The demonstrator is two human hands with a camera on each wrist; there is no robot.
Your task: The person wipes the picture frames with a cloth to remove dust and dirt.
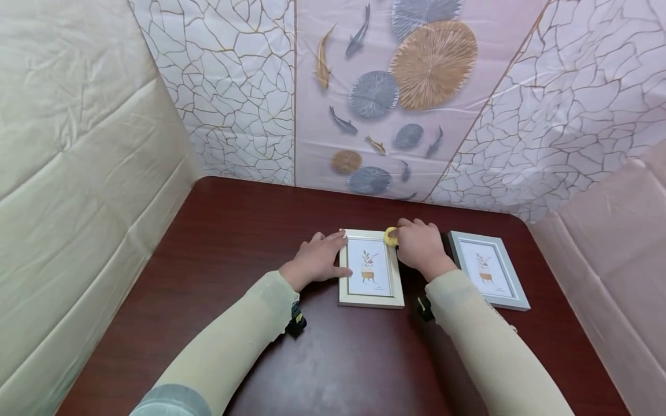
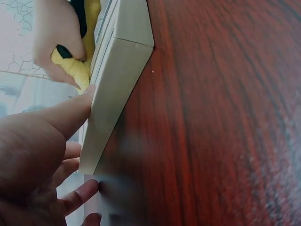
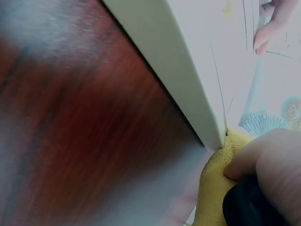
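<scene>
A cream picture frame (image 1: pixel 371 301) lies face up on the table, showing a printed plant in an orange pot. My left hand (image 1: pixel 318 258) rests along its left side, fingers spread and fairly straight, thumb on the rim. In the left wrist view, the left thumb (image 2: pixel 70 113) touches the frame's edge (image 2: pixel 113 89). At the top right corner, my right hand (image 1: pixel 420 245) pinches a fuzzy yellow cloth (image 1: pixel 390 236) with a black part. The right wrist view shows the cloth (image 3: pixel 214 183) against the frame's corner (image 3: pixel 214 136), the black part (image 3: pixel 249 202) beneath the fingers.
To the right lies a second picture frame (image 1: pixel 512 301), pale grey-blue, with a similar print. Both stand on a dark red wooden table (image 1: pixel 250 231). A patterned cloth backdrop (image 1: pixel 250 86) rises behind the table, and pale panels (image 1: pixel 78 173) flank it.
</scene>
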